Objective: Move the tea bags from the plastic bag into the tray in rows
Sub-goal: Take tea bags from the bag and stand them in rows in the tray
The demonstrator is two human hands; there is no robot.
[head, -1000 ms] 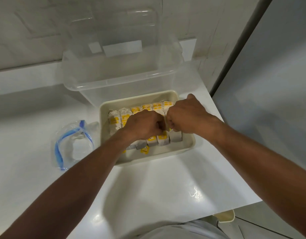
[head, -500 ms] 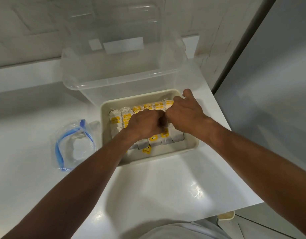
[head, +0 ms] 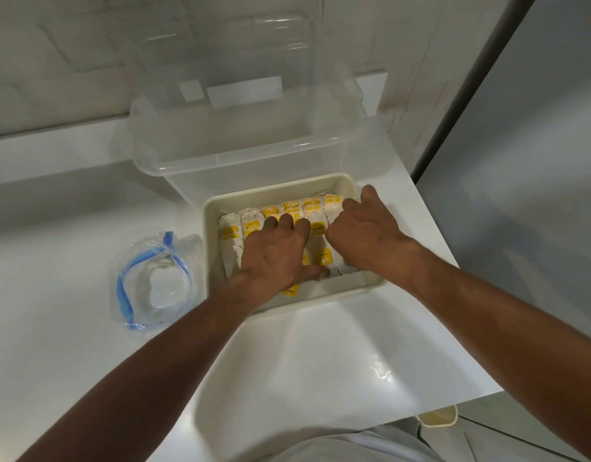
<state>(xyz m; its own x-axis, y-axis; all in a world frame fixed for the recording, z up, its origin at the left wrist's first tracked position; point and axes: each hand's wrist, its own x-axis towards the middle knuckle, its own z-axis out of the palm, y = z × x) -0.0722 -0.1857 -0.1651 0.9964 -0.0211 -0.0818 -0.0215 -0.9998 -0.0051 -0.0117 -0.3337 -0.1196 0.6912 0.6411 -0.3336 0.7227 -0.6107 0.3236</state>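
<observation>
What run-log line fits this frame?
stage: tidying rows | left hand: flat on tea bags | right hand: on tea bags, grip unclear | tray: nearly full | plastic bag: left of tray

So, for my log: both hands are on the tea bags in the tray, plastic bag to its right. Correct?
No: the head view shows the plastic bag left of the tray. The left hand and right hand are on the tea bags.

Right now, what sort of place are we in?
Probably a home kitchen: a glossy white countertop, a tiled wall behind it, and a tray of tea bags in front of a clear storage bin.
</observation>
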